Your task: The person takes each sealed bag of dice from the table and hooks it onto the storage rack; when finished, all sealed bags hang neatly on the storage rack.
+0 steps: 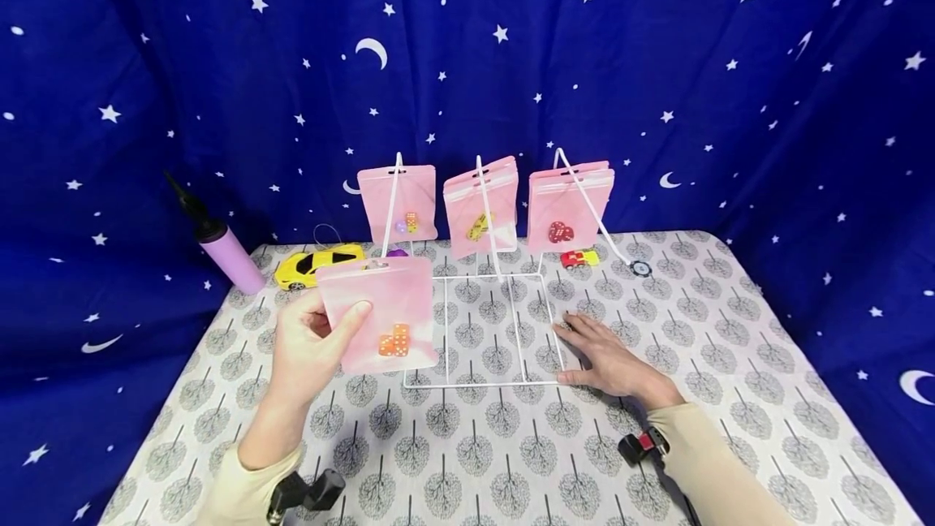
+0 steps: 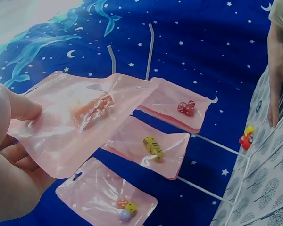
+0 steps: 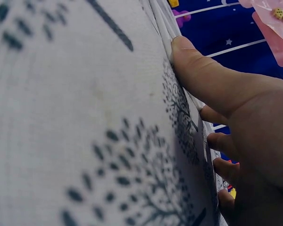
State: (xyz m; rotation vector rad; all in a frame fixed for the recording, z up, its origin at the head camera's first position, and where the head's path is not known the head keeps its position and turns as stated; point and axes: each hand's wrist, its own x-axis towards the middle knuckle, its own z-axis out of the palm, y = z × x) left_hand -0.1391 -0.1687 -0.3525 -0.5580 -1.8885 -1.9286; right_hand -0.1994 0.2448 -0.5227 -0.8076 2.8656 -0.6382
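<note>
My left hand [image 1: 321, 339] pinches a pink pouch [image 1: 380, 311] by its left edge, thumb on the front, and holds it up above the table. The pouch [image 2: 85, 117] has orange dice inside. My right hand [image 1: 602, 355] lies flat and open on the tablecloth, fingers touching the base of a white wire rack [image 1: 482, 331]. In the right wrist view the thumb [image 3: 203, 70] presses at the wire. Three rack hooks carry pink pouches: a left one [image 1: 398, 201], a middle one [image 1: 480, 205] with yellow dice, and a right one [image 1: 568, 201] with red dice.
A yellow toy car [image 1: 317, 262] and a purple pump bottle [image 1: 226, 254] stand at the table's back left. A small red and yellow toy car [image 1: 579, 258] and a round chip [image 1: 641, 269] lie behind the rack on the right. A blue starry curtain [image 1: 730, 63] hangs behind.
</note>
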